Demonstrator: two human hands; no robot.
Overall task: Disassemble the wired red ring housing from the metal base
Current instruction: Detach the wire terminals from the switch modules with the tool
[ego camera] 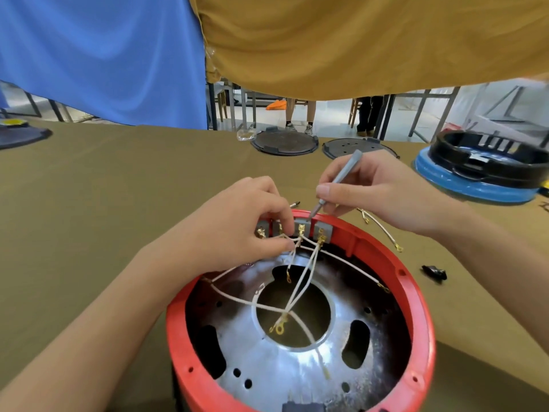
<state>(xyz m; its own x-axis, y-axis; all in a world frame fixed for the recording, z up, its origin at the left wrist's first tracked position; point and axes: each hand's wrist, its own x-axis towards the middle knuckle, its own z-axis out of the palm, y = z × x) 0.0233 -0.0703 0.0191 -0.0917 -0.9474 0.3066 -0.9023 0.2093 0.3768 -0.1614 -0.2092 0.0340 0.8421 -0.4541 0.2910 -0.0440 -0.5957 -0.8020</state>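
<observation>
**Head camera: two hands work at the terminal block of a red ring housing**

Head view, looking down at a table (89, 188) covered in olive-brown cloth, shows the red ring housing (416, 292) sitting near the front edge, around a silvery metal base (297, 367) with a round central opening and several slots and holes. White wires (300, 281) with brass ring and spade terminals cross loosely over the base and run up to a row of grey terminal blocks (322, 228) on the far inner rim of the housing. The left hand (237, 227) pinches wires just below the blocks, fingers curled around them. The right hand (377, 191) grips a slim grey screwdriver (341, 176) like a pen between thumb and fingers, its tip set down at the top of the blocks, just beside the left fingertips. A loose white wire (383, 230) lies on the cloth just right of the housing, near a small black part (434, 272). Farther back rest two dark round plates (283, 142), and at far right a blue-and-black appliance part (475, 168). Blue cloth (104, 55) and mustard cloth (371, 40) hang across the top of the view.
</observation>
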